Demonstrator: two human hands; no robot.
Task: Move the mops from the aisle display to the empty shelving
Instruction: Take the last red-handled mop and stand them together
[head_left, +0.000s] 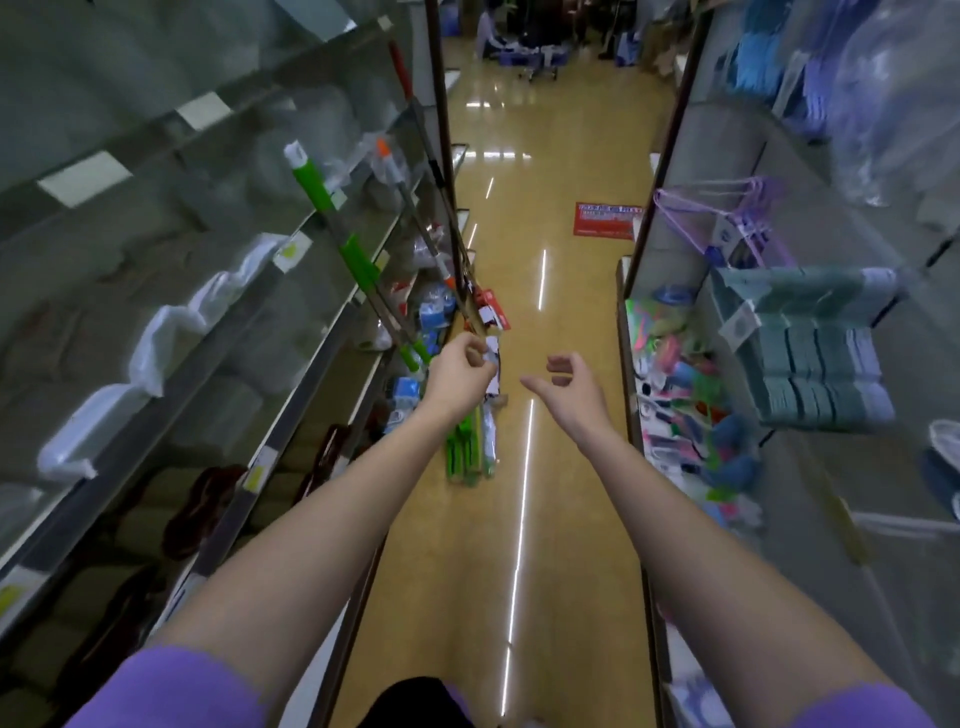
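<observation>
Mops (363, 270) lean on the left shelf (291, 364), heads (467, 452) on the floor. Left hand (460, 371) pinches a thin pole; right hand (569, 387) hangs loose, holding nothing. Probably light, stiff and top-heavy: best gripped mid-pole.

We see both forearms extended down a store aisle. The left hand (460, 371) has its fingers curled at a mop shaft, pinching a white tag. The right hand (569, 387) hangs apart, fingers loosely curled, holding nothing. Several mops (358, 260), one with green grips, lean against the left shelving (291, 358). Green mop heads (465, 454) rest on the yellow floor (571, 519). Purple hangers (737, 218) hang at right.
</observation>
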